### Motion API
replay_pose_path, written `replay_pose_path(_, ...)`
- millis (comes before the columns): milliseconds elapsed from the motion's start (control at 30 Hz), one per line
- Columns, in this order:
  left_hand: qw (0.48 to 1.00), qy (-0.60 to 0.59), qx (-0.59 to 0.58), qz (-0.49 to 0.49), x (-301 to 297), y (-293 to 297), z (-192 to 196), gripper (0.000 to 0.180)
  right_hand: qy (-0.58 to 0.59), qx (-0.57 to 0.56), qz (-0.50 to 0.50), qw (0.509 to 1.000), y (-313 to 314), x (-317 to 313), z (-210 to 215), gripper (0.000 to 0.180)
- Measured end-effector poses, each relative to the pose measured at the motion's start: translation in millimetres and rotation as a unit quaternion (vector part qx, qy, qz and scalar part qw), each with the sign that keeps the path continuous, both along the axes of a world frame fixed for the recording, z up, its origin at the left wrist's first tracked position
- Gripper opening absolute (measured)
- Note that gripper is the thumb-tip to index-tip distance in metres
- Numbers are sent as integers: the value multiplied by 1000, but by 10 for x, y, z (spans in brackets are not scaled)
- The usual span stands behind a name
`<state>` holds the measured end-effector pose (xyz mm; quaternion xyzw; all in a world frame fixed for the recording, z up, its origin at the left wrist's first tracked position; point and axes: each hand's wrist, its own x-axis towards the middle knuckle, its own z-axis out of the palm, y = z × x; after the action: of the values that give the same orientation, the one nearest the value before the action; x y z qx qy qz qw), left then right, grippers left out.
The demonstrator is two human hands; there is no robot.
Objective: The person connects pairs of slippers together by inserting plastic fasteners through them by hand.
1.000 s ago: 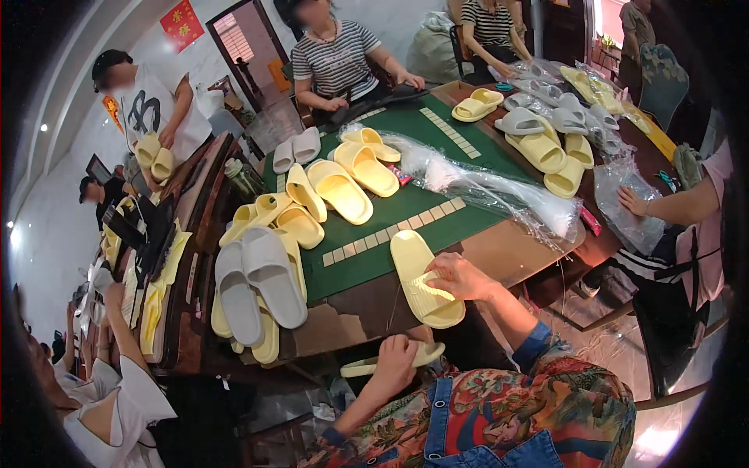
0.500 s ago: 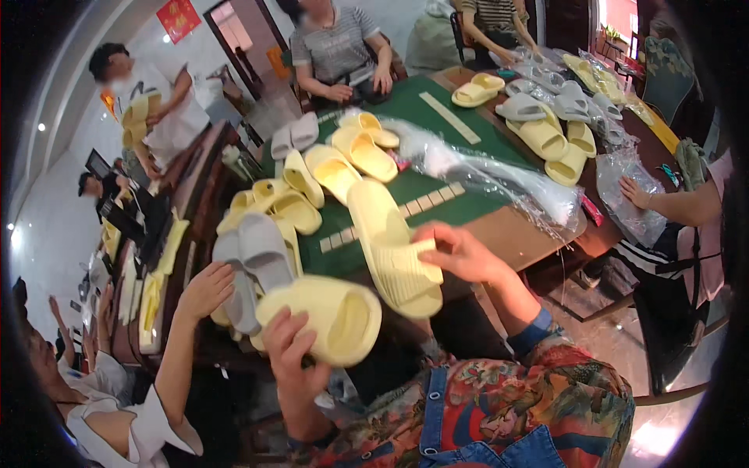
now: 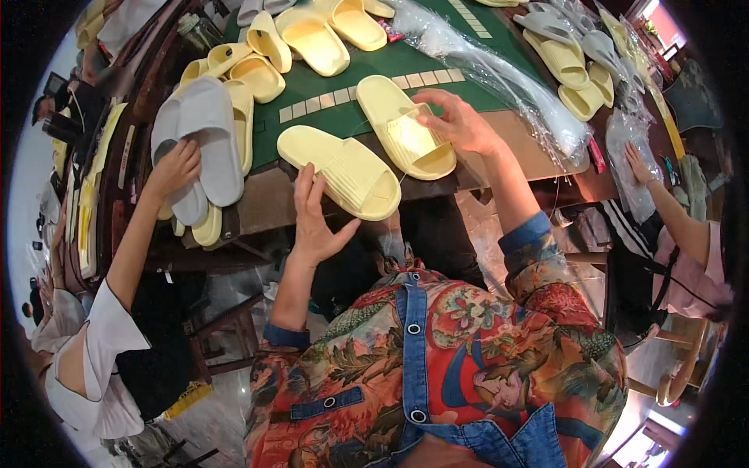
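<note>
Two pale yellow slide slippers are in front of me at the table's near edge, ribbed straps upward. My left hand (image 3: pixel 314 217) grips the left slipper (image 3: pixel 337 168) at its side, fingers along the edge and thumb beneath its lower end, which overhangs the table edge. My right hand (image 3: pixel 462 125) holds the right slipper (image 3: pixel 388 109) by its strap side, thumb and forefinger bent against it. A thin clear film or thread seems to glint by its strap. The slippers lie slanted, side by side, slightly apart.
More yellow slippers (image 3: pixel 316 43) and a row of pale tiles (image 3: pixel 335 99) lie on the green mat (image 3: pixel 488 86). Beside me a co-worker's hand (image 3: pixel 178 165) touches grey slippers (image 3: pixel 214 132). Clear plastic bags (image 3: pixel 499 78) stretch rightward; another person's hand (image 3: pixel 640 165) rests on one.
The view has tipped downward. My left slipper has turned strap-up and come alongside the right one. The co-worker's hand has moved onto the grey slippers.
</note>
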<state>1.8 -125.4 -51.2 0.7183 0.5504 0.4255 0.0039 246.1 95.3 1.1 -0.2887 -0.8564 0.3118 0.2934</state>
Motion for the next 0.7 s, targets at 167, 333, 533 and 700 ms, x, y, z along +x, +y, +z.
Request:
replay_pose_path(167, 999, 14, -36, 16, -114, 27, 102, 99, -84, 86, -28, 992, -24, -95, -46, 43)
replay_pose_path(333, 994, 31, -88, 61, 44, 247, 99, 87, -86, 3, -74, 994, -96, -232, 292, 38)
replay_pose_path(533, 991, 13, -65, 117, 508, 962, -29, 65, -21, 397, -132, 908, -542, -538, 793, 23)
replay_pose_path(700, 995, -58, -6, 81, 375, 1007, -191, 41, -91, 445, 10, 891, -782, -587, 580, 18)
